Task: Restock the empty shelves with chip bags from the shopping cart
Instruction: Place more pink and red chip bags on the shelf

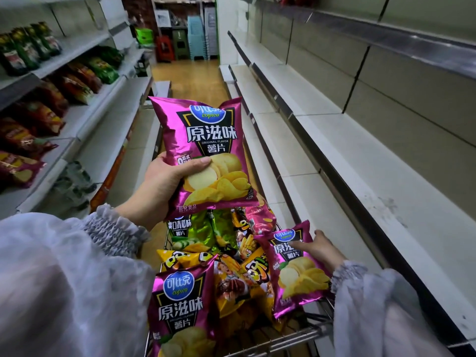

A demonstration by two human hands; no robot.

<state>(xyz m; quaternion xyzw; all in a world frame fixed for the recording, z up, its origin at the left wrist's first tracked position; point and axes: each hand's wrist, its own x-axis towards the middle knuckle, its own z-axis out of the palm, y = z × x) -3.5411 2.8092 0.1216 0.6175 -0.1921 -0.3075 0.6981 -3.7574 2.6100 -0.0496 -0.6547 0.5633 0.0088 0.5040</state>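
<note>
My left hand (164, 184) grips a magenta chip bag (206, 140) by its lower left side and holds it upright above the shopping cart (296, 336). My right hand (319, 249) grips a second magenta bag (296, 276) at the cart's right side, thumb across its front and fingers behind it. A third magenta bag (180, 307) stands at the cart's near left. Green bags (203, 230) and yellow bags (242, 274) fill the rest of the cart. Bare white shelves (347, 161) run along the right.
The left shelves (85, 117) carry red, green and magenta chip bags (33, 117). A narrow aisle with a wooden floor (190, 78) leads ahead to stacked plastic stools and baskets (185, 42). The cart nearly fills the aisle's width.
</note>
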